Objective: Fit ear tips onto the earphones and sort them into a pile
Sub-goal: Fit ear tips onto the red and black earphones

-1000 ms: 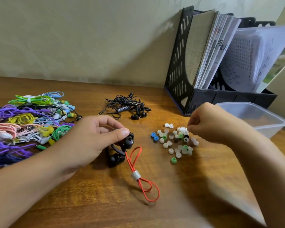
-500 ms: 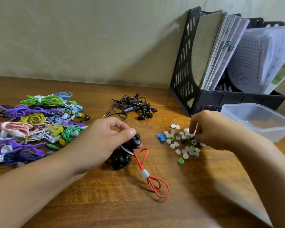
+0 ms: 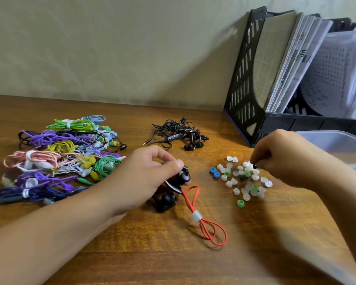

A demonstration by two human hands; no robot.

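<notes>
Now picking a tip — left hand (image 3: 144, 177) pinches the black earbud (image 3: 184, 176) of the red-corded earphones (image 3: 201, 221) just above the table (image 3: 132, 254).

Right hand (image 3: 284, 159) curls over the loose ear tips (image 3: 243, 179), fingertips nipping a small dark one, it seems; best lift it clear without scattering neighbours, keep the earbud's nozzle facing right — then press the tip on squarely.

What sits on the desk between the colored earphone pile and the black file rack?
In the head view, a tangle of black earphones lies between the colored earphone pile and the file rack, with bare wood on either side.
</notes>
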